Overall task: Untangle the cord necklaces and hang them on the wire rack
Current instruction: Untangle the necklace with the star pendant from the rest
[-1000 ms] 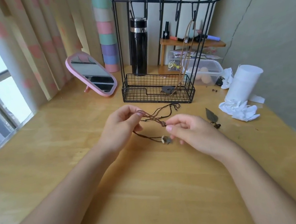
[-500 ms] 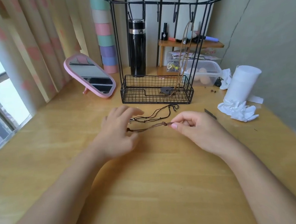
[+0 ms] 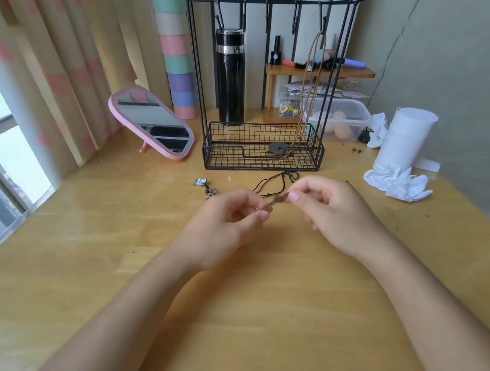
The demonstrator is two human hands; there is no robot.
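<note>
Fingers [image 3: 294,196] of the right hand [image 3: 334,211] and left hand [image 3: 222,228] pinch narrow on the brown cord [image 3: 275,202] at frame center, probably to pull its knot apart. Behind, the wire rack [image 3: 264,147] already carries one tan necklace [image 3: 309,86]. Black cord [image 3: 276,180] lies loose on the table [image 3: 250,319], beside a small pendant [image 3: 200,182].

Wire rack [image 3: 264,150]: black, as is the flask [image 3: 231,76]. Mirror [image 3: 154,122]: pink-framed; curtain [image 3: 56,69]: cream, patterned with pink blotches. Table [image 3: 250,319]: pale yellow wood grain; tissue [image 3: 399,181]: white.
</note>
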